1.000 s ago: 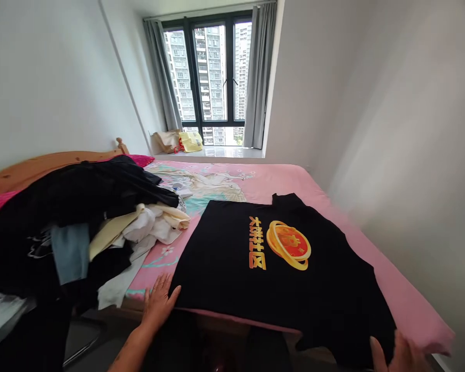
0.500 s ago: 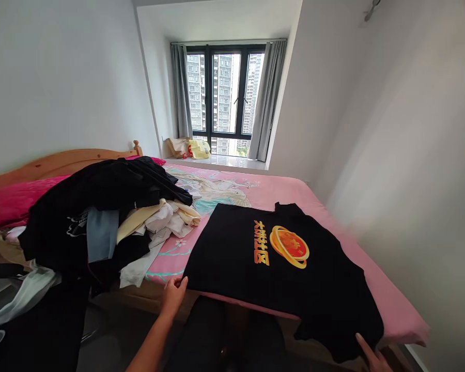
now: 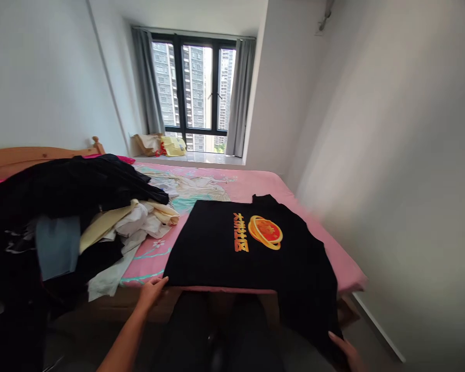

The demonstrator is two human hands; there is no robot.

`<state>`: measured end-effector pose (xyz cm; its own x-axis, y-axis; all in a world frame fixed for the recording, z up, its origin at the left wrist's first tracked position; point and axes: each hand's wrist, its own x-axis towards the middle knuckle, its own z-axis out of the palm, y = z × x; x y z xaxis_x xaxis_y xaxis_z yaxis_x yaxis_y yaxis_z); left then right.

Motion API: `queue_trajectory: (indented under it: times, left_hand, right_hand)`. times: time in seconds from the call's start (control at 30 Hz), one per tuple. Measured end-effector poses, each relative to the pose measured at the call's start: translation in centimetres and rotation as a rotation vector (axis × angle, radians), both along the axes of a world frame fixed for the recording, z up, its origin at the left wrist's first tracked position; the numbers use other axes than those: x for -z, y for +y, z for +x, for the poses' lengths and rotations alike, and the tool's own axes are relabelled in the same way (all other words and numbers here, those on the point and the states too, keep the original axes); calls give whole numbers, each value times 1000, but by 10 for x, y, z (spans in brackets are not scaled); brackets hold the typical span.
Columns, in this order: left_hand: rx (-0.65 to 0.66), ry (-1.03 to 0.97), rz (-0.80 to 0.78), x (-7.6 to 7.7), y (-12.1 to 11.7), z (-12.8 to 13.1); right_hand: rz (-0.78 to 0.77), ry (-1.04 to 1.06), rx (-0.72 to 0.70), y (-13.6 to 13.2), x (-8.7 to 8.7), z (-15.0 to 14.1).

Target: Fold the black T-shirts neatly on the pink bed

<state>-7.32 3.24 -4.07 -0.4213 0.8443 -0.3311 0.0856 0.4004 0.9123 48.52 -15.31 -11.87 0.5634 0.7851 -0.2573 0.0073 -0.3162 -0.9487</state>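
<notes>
Black T-shirt (image 3: 261, 271), left hand (image 3: 151, 291) pinching corner

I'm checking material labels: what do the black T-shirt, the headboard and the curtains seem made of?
Black T-shirt: matte fabric, perhaps cotton knit; dull surface, limp overhang.
Headboard: probably wood, perhaps varnished; orange-brown with a dark knot.
Curtains: matte grey fabric, hanging in folds; fibre unclear.

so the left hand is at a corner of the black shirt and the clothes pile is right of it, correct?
Not quite: the head view shows the clothes pile to the left of the black shirt. The left hand is indeed at a corner.
</notes>
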Motion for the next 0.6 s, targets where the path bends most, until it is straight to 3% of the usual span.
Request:
queue_trajectory:
  times: [0.07,0.13,0.27,0.47,0.6]
  left_hand:
    - [-28,-65,10,-1,2,1]
    - [-59,-117,23,-2,4,3]
    - [-87,-181,36,0,4,3]
    - [-79,-226,35,2,1,-1]
    - [-94,-228,61,0,1,-1]
  right_hand:
    - [31,307,38,-1,-8,-4]
    - [116,439,155,2,-14,-10]
    - [210,448,311,8,-12,-25]
    - [175,339,354,6,4,-39]
    - [147,308,385,-2,2,-29]
